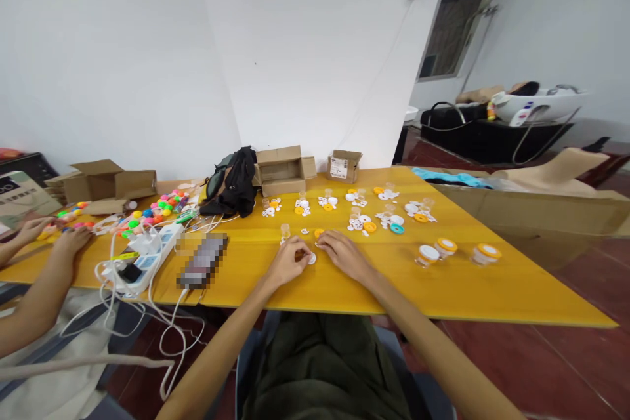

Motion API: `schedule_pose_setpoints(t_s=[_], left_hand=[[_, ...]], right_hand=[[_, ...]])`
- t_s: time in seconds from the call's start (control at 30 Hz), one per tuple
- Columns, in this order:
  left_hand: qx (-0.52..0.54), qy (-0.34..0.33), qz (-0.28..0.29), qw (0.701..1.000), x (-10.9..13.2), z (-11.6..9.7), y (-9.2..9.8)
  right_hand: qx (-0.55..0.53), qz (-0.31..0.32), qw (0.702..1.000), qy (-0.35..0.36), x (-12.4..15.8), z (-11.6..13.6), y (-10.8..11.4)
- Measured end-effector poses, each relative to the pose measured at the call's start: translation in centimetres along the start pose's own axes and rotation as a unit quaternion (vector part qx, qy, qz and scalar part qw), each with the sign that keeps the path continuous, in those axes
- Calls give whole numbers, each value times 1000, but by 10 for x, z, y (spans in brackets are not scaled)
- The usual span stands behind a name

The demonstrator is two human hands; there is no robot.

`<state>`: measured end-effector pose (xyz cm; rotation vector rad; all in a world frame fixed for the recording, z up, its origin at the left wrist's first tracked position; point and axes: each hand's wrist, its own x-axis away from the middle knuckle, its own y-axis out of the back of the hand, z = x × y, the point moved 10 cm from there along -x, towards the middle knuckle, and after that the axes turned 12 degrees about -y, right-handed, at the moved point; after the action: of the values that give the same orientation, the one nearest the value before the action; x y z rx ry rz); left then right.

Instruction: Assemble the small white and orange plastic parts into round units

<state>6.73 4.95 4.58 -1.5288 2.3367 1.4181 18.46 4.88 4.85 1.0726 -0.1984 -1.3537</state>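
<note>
At the middle of the yellow table, my left hand has its thumb and forefinger closed at the edge of a small round white disc. Just to the right, my right hand has its fingertips pinched together; what they hold is too small to make out. Behind those fingertips lies an orange ring-shaped lid, partly covered by the hand. A small clear cup stands behind my left hand, with a little white piece beside it.
Groups of white pieces, clear cups and orange lids spread across the back, with one teal lid. Several lidded jars stand right. Left are a phone, power strip, cables and another person's hands. Cardboard boxes line the wall.
</note>
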Motion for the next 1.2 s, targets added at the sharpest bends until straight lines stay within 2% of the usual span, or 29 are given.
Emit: schedule_pose_setpoints(t_s=[0.27,0.53,0.8,1.07,1.2], left_hand=[[5,8,0,1000,0,1,1],[8,12,2,1000,7,-2,0],[42,29,-5,999,7,6,-4],[82,33,-21,996,7,10,-5],[99,27,-29,994,7,9,-4]], right_hand=[[23,-10,1000,4,0,-2,-3],[35,-71,996,-37,-10,-14,10],[60,-2,998,-30,-22,-29,-5],[67,8,994,-82,-22,-37,-2],[16,11,995,-102,-24,-44,-1]])
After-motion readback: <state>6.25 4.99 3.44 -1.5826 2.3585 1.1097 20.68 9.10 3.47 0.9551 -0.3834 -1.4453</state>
